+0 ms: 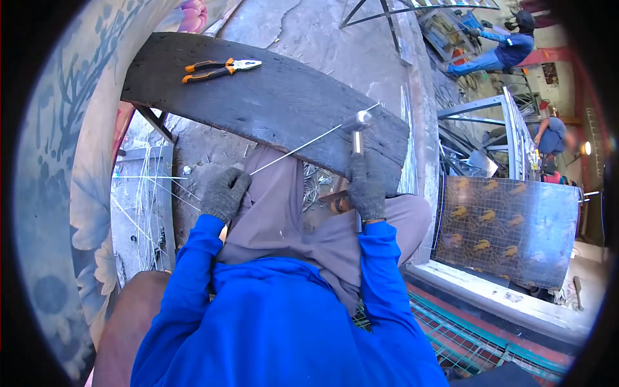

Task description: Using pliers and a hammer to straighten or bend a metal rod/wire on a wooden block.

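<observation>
My left hand [224, 192], in a dark grey knit glove, is closed around one end of a thin metal rod [296, 150]. The rod slants up to the right over the dark wooden bench [271, 97], and its far end lies near the bench's right part. My right hand [366, 187], gloved the same way, grips the handle of a hammer [358, 126]. The shiny hammer head is over the rod close to its far end; whether they touch I cannot tell. Pliers [219, 69] with orange and black handles lie on the bench at the far left.
Loose wires [145, 213] hang and lie at left, and a bundle of rods [409, 142] stands past the bench's right end. A patterned metal sheet [503, 226] is at right. Two people work farther off, one [506, 48] in blue at upper right. A floral curtain [71, 161] hangs left.
</observation>
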A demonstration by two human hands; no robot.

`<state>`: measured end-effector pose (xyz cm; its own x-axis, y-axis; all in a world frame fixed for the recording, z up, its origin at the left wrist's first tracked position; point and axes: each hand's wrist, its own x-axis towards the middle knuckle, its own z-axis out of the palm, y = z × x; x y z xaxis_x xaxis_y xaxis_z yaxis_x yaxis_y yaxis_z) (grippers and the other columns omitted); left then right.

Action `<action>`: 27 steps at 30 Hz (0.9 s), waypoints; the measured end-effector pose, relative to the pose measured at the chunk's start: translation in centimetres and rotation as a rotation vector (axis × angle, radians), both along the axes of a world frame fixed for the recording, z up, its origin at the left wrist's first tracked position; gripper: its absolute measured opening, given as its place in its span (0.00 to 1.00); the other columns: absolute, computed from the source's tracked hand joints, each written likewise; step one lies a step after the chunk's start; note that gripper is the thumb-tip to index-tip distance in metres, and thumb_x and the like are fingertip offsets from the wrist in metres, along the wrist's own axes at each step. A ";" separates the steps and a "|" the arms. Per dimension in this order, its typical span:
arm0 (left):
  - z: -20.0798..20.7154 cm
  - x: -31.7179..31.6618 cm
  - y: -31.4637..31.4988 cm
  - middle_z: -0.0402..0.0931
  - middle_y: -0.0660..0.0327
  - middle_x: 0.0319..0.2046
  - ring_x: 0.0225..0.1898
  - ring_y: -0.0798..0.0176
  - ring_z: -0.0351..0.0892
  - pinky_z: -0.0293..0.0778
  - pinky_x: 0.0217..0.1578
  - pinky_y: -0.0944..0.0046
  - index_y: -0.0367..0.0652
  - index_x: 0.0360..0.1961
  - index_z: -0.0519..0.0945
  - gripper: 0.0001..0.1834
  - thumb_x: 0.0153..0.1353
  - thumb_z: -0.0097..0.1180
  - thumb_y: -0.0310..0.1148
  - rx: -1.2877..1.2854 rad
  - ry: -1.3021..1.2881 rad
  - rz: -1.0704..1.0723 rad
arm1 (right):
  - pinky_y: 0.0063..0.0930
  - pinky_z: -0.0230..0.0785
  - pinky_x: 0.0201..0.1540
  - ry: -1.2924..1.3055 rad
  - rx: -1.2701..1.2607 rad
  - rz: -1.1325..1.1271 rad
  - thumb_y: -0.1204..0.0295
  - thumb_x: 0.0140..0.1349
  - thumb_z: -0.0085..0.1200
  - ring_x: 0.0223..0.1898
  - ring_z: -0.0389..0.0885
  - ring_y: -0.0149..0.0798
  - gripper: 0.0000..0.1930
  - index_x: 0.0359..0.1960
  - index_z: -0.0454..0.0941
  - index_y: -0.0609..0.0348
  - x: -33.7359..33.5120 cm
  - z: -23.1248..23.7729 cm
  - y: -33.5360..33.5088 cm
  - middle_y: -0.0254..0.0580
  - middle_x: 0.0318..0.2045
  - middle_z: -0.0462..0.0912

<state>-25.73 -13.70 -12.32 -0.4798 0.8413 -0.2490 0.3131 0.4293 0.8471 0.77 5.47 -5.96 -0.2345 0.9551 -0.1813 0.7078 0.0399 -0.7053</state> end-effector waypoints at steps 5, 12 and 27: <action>-0.5 -0.4 0.2 0.83 0.46 0.38 0.41 0.46 0.83 0.75 0.44 0.52 0.40 0.42 0.83 0.19 0.67 0.57 0.47 -0.011 -0.097 -0.006 | 0.24 0.62 0.21 0.410 0.013 -0.156 0.61 0.76 0.46 0.20 0.68 0.21 0.14 0.48 0.77 0.58 -3.3 6.3 -1.0 0.31 0.19 0.71; -0.7 -0.4 0.8 0.83 0.47 0.36 0.40 0.47 0.83 0.75 0.42 0.53 0.40 0.42 0.84 0.19 0.66 0.57 0.47 -0.062 -0.113 0.010 | 0.43 0.73 0.30 -0.090 0.324 -0.001 0.55 0.74 0.47 0.32 0.83 0.49 0.24 0.59 0.73 0.62 -2.1 0.1 1.9 0.57 0.31 0.81; 0.7 -0.2 0.3 0.82 0.45 0.35 0.38 0.47 0.83 0.75 0.41 0.53 0.40 0.40 0.83 0.18 0.66 0.58 0.46 -0.116 -0.138 -0.002 | 0.51 0.76 0.50 -0.566 0.535 0.444 0.65 0.71 0.48 0.47 0.82 0.63 0.24 0.66 0.66 0.62 -0.3 -1.5 3.1 0.66 0.54 0.77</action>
